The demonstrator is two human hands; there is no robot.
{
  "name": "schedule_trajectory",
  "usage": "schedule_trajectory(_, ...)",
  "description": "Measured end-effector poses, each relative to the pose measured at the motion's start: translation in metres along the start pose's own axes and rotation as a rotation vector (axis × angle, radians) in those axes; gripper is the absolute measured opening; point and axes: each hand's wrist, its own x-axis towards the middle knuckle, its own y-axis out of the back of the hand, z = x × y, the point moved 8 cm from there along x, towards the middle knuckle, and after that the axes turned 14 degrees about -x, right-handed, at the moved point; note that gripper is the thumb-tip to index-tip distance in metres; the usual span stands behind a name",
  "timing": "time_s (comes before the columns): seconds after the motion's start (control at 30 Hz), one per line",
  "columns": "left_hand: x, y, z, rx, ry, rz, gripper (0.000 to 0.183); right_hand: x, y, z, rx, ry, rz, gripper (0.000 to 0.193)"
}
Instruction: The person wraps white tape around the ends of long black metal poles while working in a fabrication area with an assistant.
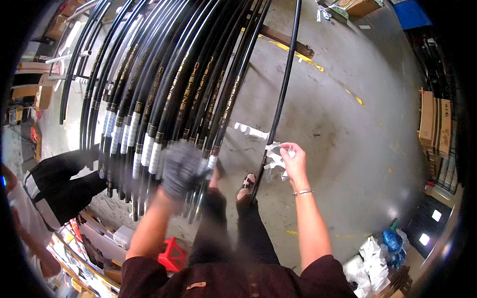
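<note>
A long row of glossy black poles with gold lettering lies side by side, several with white wrapped bands near the close end. Over those ends is my left hand, in a dark grey glove and smeared by motion; whether it grips anything is hidden. A single black pole stands apart to the right, slanting down to beside my foot. Next to it my bare right hand, with a bracelet at the wrist, pinches a crumpled, torn white strip that reaches the pole. Whether the strip sticks to the pole I cannot tell.
Another white strip lies beyond the single pole. A rusty metal beam crosses under the poles. At left stands a person in dark trousers. A red stool, plastic bags and cardboard boxes lie around.
</note>
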Motion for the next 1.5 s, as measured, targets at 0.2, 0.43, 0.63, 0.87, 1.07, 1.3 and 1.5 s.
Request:
schedule_trajectory(0.2, -0.175, -0.311, 0.009, -0.616, 1.032, -0.316, 0.074, -0.037, 0.026, -0.035, 0.136, -0.029, -0.067, 0.016)
schedule_trajectory(0.43, -0.189, -0.398, 0.056, -1.687, 1.452, -0.155, 0.057, -0.049, 0.046, -0.065, 0.341, -0.065, -0.092, 0.020)
schedule_trajectory(0.63, -0.142, -0.282, 0.059, -0.990, 1.302, -0.253, 0.041, -0.067, 0.148, -0.010, 0.270, -0.103, 0.138, 0.020)
schedule_trajectory(0.87, -0.085, -0.220, 0.083, -1.129, 0.843, -0.286, 0.050, -0.108, 0.190, 0.181, 0.053, -0.386, 0.188, 0.011)
schedule_trajectory(1.07, -0.063, -0.174, 0.115, -1.386, 0.638, -0.607, 0.051, -0.108, 0.238, 0.213, 0.100, -0.399, 0.301, 0.010)
schedule_trajectory(1.3, -0.064, -0.141, 0.136, -1.805, 0.872, -0.719, 0.054, -0.091, 0.287, 0.215, 0.352, -0.375, 0.391, 0.004)
schedule_trajectory(1.5, -0.075, -0.133, 0.171, -2.098, 0.942, -0.839, 0.061, -0.098, 0.232, 0.253, 0.424, -0.503, 0.376, 0.006)
